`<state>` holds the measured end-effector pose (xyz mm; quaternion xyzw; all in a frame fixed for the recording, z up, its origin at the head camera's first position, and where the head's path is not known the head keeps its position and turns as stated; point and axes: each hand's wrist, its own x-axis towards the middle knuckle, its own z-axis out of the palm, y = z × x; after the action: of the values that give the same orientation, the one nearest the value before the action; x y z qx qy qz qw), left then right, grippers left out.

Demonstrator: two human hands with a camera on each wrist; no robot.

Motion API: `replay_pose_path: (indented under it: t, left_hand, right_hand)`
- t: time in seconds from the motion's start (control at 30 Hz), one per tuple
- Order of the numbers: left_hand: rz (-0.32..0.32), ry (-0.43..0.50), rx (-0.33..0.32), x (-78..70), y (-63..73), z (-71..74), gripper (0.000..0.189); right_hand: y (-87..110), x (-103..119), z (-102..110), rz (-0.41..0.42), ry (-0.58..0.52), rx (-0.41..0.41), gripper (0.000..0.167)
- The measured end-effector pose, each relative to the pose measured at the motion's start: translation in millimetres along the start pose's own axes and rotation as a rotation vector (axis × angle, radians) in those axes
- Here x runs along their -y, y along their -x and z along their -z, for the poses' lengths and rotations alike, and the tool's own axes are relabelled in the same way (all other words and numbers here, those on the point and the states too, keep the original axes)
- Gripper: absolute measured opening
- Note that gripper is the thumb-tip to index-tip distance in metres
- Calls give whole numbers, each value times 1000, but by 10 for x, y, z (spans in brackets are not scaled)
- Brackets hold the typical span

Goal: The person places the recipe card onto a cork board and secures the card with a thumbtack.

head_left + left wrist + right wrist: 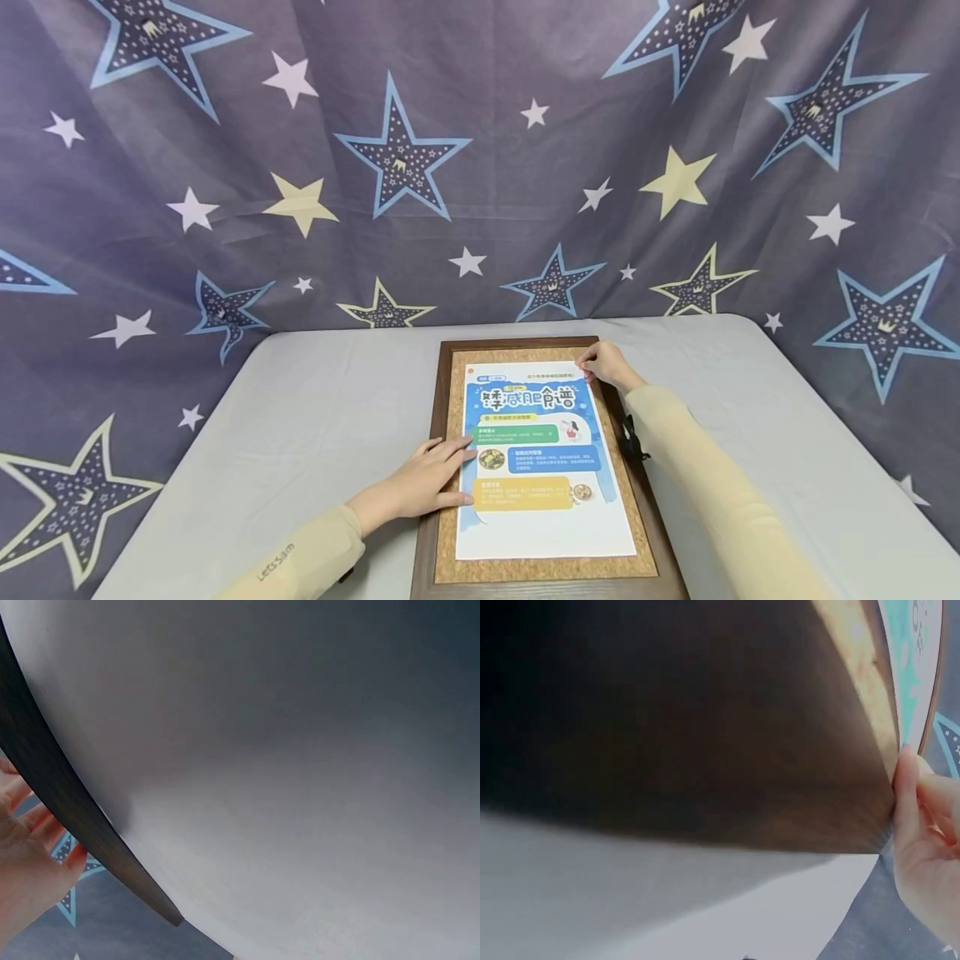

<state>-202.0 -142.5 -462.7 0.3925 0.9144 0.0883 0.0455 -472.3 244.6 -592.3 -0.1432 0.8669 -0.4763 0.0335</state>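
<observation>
A printed poster (546, 533) with Chinese text and food pictures lies on a cork board (555, 570) with a dark wooden frame (667, 542). A small orange round pin (471, 371) marks its top left corner. My right hand (606, 365) pinches at the poster's top right corner; anything small between the fingertips is hidden. In the right wrist view, the thumb and fingers of that hand (930, 832) meet at the paper's edge. My left hand (420, 482) rests spread across the frame's left side, fingertips touching the poster's left edge. The left wrist view shows this hand (37, 855) beyond the frame.
The board lies on a table covered in pale grey cloth (322, 400). Behind and at both sides hangs a dark curtain (495, 200) printed with stars. A black wrist strap (632, 440) sits near the frame's right side.
</observation>
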Motion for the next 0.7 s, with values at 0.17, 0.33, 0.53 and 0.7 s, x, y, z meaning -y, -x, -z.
replay_pose_path:
  t: [0.17,0.33,0.53,0.7]
  left_hand:
    - [-2,-4,9,8,-19,-2,66]
    - [4,-8,13,8,-19,11,66]
    - [-11,-9,4,8,-13,6,66]
    - [-21,-2,-22,10,-6,-6,65]
  right_hand:
    - [16,-14,60,-20,4,47,12]
    - [472,804,183,-11,-26,71,13]
    - [1023,1729,299,-71,3,67,22]
    - [1130,1807,342,-42,27,54,24]
